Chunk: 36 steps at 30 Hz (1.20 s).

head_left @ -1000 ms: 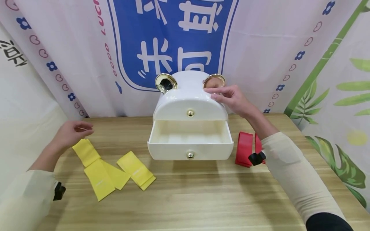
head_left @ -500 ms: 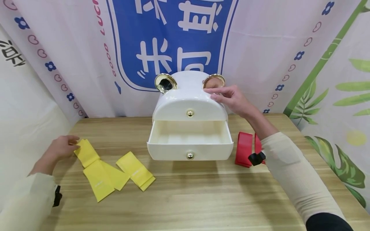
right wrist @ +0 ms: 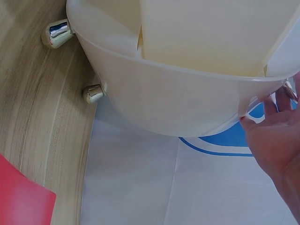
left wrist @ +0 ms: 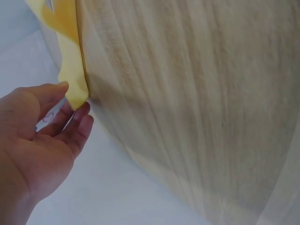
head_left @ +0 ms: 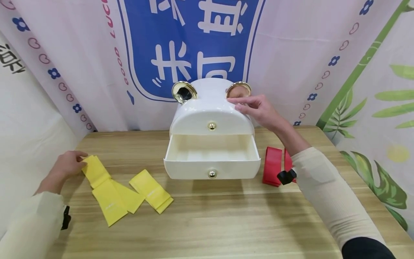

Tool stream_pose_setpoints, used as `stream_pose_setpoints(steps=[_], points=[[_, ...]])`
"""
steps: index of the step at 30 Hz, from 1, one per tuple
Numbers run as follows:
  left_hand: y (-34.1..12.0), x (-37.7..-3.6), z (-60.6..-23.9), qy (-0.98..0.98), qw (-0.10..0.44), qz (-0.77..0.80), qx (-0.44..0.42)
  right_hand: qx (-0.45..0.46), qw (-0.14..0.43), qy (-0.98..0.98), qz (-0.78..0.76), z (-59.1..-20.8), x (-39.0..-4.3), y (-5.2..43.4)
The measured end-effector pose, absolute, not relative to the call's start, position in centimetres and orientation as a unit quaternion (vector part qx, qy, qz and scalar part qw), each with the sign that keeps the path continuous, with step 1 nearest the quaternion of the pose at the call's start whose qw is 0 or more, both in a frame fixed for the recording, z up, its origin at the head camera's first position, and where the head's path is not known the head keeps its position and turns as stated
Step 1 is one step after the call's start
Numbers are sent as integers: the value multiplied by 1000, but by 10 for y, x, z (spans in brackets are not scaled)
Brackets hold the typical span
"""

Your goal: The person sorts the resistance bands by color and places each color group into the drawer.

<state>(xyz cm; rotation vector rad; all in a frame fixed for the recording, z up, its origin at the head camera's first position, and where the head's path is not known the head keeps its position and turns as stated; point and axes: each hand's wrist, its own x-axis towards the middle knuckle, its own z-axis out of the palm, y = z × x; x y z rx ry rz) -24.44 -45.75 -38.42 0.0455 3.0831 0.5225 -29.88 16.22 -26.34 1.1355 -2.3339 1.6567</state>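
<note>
My left hand (head_left: 68, 164) pinches the far left end of a yellow flat band (head_left: 96, 172), thumb on one side and fingers on the other in the left wrist view. That band lies folded in an angled shape on the table. A white drawer box (head_left: 211, 104) with two round gold-rimmed ears stands at the back. Its lower drawer (head_left: 212, 169) is pulled out and shows a bare inside. My right hand (head_left: 258, 109) rests on the box's top beside the right ear (head_left: 238, 90), fingers fairly straight; in the right wrist view the fingertips are partly hidden behind the box.
A second yellow band (head_left: 152, 190) lies folded left of the drawer. Red bands (head_left: 273, 166) lie right of the box, partly under my right forearm in the head view. The wooden table (head_left: 207, 230) backs onto a printed curtain (head_left: 284, 54). Gold feet (right wrist: 57, 33) support the box.
My left hand has lowered from above the yellow band to its left end and taken hold of it. My right hand and the drawer box stay as they were.
</note>
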Motion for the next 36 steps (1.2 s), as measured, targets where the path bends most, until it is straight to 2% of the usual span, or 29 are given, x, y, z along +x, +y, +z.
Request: stream_pose_setpoints(steps=[6,12,27,36], points=[[-456,-245,-384,987,-17,159,24,372,31,-753,542,-262,-299,161],[-454,-242,-384,987,-7,162,2,368,26,-758,538,-263,-298,161],[-449,-245,-382,985,-28,168,-6,367,35,-759,537,-264,-299,161],[-431,-245,-364,980,-74,184,1,367,40,-761,533,-263,-299,161]])
